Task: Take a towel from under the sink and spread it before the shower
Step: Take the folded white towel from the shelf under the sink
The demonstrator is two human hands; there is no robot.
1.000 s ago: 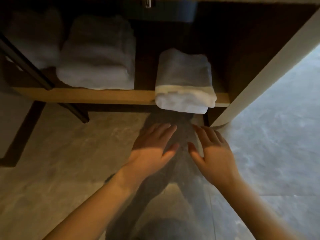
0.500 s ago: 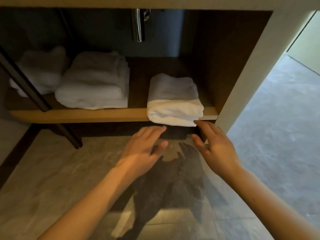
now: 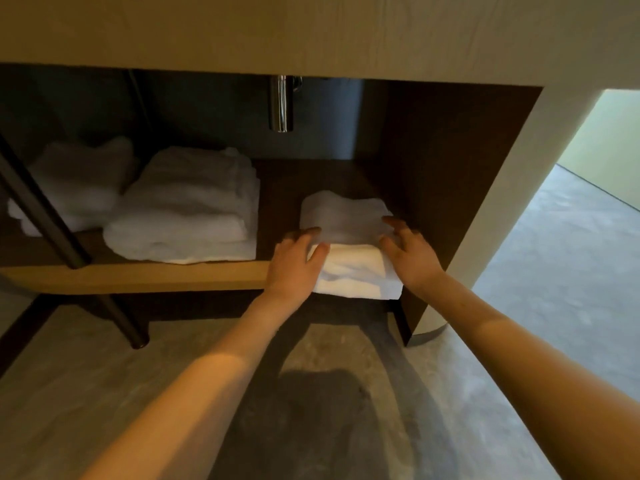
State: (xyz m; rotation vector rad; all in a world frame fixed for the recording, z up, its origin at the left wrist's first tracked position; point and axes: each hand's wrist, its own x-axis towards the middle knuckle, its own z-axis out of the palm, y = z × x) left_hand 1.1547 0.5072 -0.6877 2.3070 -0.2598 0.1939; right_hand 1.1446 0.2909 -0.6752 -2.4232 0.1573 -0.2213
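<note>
Two hands on folded white towel (image 3: 348, 220): your left hand (image 3: 296, 263) clasps its left side, thumb on front fold, fingers over top; your right hand (image 3: 412, 258) curls round its right side. Towel lies at right end of wooden shelf (image 3: 138, 279) under sink, front edge overhanging shelf lip. Larger towel stack (image 3: 187, 209) sits left of it, shadowed pile (image 3: 79, 181) further left. Chrome drain pipe (image 3: 281, 105) hangs above.
</note>
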